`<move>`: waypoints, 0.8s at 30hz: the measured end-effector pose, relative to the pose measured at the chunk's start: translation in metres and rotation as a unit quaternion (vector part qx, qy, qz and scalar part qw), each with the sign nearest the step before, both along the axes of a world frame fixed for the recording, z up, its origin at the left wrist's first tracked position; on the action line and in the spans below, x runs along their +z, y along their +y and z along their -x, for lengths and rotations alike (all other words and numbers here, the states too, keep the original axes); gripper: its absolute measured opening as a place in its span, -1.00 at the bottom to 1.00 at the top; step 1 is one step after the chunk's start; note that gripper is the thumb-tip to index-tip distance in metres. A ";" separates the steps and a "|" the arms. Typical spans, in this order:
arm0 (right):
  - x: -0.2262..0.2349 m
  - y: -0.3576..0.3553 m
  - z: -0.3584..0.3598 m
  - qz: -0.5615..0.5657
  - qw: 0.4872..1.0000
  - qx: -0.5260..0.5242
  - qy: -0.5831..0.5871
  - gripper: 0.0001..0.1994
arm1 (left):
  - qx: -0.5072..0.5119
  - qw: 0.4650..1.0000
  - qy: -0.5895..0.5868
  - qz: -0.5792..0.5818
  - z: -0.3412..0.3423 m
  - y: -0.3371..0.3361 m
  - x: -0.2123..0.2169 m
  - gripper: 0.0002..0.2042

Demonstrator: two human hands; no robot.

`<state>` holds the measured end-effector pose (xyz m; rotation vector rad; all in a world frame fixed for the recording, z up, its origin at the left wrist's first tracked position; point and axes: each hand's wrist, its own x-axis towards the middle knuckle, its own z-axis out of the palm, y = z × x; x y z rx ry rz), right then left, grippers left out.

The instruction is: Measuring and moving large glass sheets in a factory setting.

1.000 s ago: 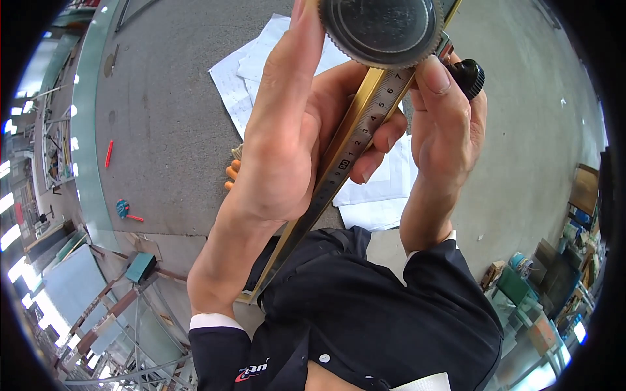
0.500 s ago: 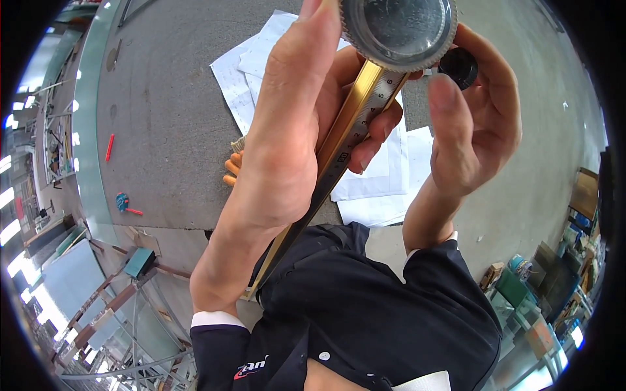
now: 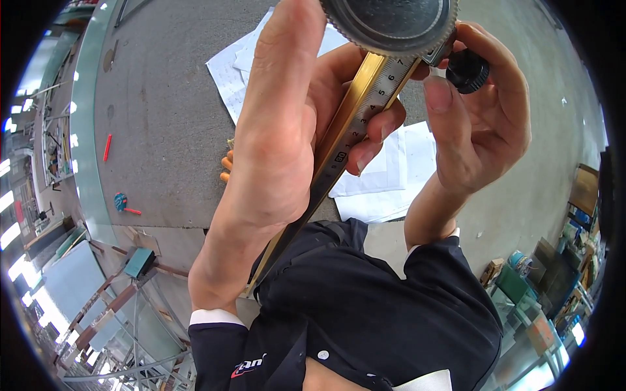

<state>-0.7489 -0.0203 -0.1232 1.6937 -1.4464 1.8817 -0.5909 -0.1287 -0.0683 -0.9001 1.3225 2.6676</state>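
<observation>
A long gold bar [image 3: 362, 86] with a printed measuring scale slants down from the top middle toward my left forearm. My left hand [image 3: 274, 140] is wrapped around it, fingertips showing past its right edge and thumb pointing up. At the bar's upper end sits a round dark disc [image 3: 394, 26] with a knurled rim, cut off by the picture's top. My right hand [image 3: 486, 140] curls around a small black ridged knob [image 3: 467, 72] beside the disc, thumb and bent fingers at it. A small metal block [image 3: 435, 55] shows between knob and bar.
Under my hands, white paper sheets [image 3: 385, 169] lie on a grey table [image 3: 163, 117]. Orange glove fingers [image 3: 226, 166] show beside my left forearm. Farther left are a red pen [image 3: 107, 148] and a blue roundish item [image 3: 120, 202]. Metal frames and glass panes [image 3: 65, 267] stand lower left.
The disc has shifted slightly up and left and tilted, uncovering more of the scale. My right hand and the knob have moved a little right, and the knob's ridged side shows more.
</observation>
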 end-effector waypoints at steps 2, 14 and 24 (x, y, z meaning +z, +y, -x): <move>0.000 0.000 0.000 -0.005 1.000 0.002 0.002 -0.53 | 0.001 1.000 0.002 -0.001 -0.002 -0.002 -0.001 0.12; 0.007 -0.006 -0.013 -0.001 0.999 -0.025 0.034 -0.54 | 0.017 1.000 0.010 -0.006 -0.004 -0.006 -0.008 0.10; -0.003 0.005 -0.008 -0.024 0.998 -0.051 0.039 -0.53 | 0.021 1.000 0.015 -0.010 -0.004 -0.007 -0.012 0.08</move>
